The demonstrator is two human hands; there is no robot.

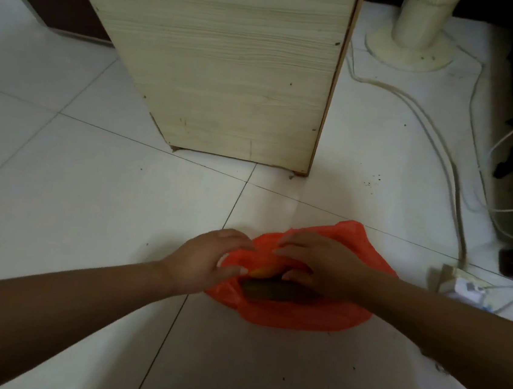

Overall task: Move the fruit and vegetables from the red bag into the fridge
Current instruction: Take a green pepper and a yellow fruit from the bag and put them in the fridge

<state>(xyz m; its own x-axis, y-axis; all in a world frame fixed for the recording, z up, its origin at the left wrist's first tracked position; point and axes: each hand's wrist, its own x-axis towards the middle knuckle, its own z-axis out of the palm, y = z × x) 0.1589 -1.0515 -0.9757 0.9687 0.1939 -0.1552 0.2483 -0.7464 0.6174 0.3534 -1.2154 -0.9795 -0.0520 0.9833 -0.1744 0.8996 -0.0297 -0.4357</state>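
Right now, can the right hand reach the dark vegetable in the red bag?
Probably yes: left hand and right hand hold the red bag open, the dark vegetable exposed beside the right thumb.

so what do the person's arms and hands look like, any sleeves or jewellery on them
The left forearm and right forearm are bare to the frame edge, with no sleeves in view. The left hand and right hand are bare too: no gloves, rings, watch or bracelet visible.
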